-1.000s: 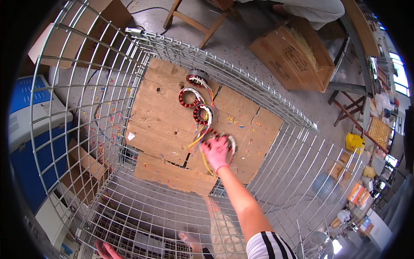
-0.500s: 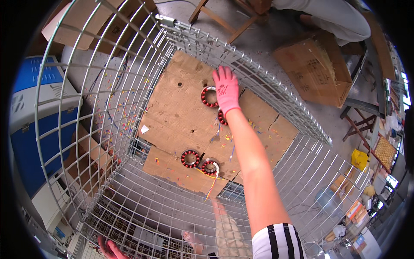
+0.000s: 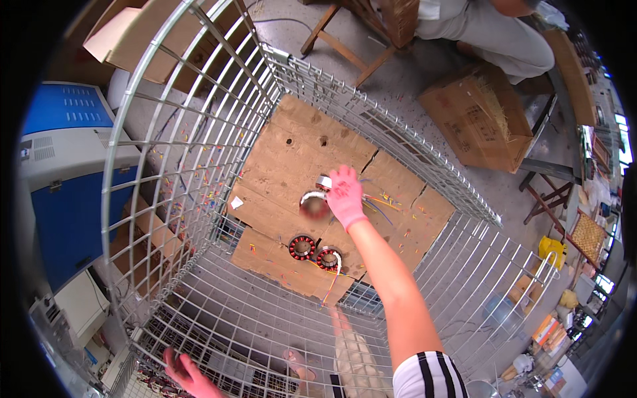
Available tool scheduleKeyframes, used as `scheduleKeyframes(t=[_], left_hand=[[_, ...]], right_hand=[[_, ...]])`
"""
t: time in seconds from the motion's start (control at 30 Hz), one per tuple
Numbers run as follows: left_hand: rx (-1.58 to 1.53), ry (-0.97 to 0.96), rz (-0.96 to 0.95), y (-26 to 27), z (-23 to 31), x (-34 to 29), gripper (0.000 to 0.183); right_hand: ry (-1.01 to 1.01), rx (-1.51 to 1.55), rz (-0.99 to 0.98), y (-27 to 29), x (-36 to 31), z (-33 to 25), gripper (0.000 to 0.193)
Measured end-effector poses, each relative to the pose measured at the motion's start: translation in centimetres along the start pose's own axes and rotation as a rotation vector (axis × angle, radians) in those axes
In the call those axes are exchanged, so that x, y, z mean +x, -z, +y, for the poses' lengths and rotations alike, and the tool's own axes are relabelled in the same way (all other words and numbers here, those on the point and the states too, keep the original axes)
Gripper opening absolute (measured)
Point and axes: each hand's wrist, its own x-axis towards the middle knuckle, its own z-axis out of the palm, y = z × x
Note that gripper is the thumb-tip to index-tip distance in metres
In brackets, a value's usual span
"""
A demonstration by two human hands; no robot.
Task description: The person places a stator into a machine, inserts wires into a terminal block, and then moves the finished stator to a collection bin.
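Note:
My right hand (image 3: 347, 194), in a pink glove, is closed on motor stators over the cardboard (image 3: 279, 156) at the bottom of a wire cage. One stator (image 3: 314, 205), blurred, hangs at its left side; another (image 3: 324, 182) shows partly behind the fingers, and coloured leads trail to the right. Nearer to me lie two ring-shaped stators with red and dark windings, a left one (image 3: 302, 247) and a right one (image 3: 328, 259) with a white sleeve and leads. At the lower left, my gloved left hand (image 3: 190, 377) has its fingers apart, with nothing visible in them.
Tall wire cage walls (image 3: 398, 149) surround the cardboard. Coloured wire scraps (image 3: 386, 199) and a white scrap (image 3: 237, 202) lie on it. Outside are a blue and grey machine (image 3: 73, 199), a cardboard box (image 3: 474, 123), a wooden stool (image 3: 345, 50) and a seated person (image 3: 491, 36).
My right hand has come nearer to me across the cardboard, bringing the two far stators along. My left hand has risen further into view at the lower left.

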Motion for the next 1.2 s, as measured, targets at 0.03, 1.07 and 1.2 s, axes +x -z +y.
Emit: scheduleKeyframes(t=[0.03,1.07,1.2], left_hand=[[-0.023,0.018,-0.008,-0.3,0.6,-0.2,0.044],[-1.079,-0.222,-0.519,49.9,-8.6,-10.0,0.064],[-1.186,-0.235,-0.551,52.4,-11.6,-8.1,0.054]], right_hand=[[-0.059,0.189,0.069,1.7,-1.9,0.4,0.031],[0.834,0.747,-0.601,45.7,-64.9,-41.5,0.058],[0.803,0.697,-0.701,46.5,-67.3,-46.5,0.056]])
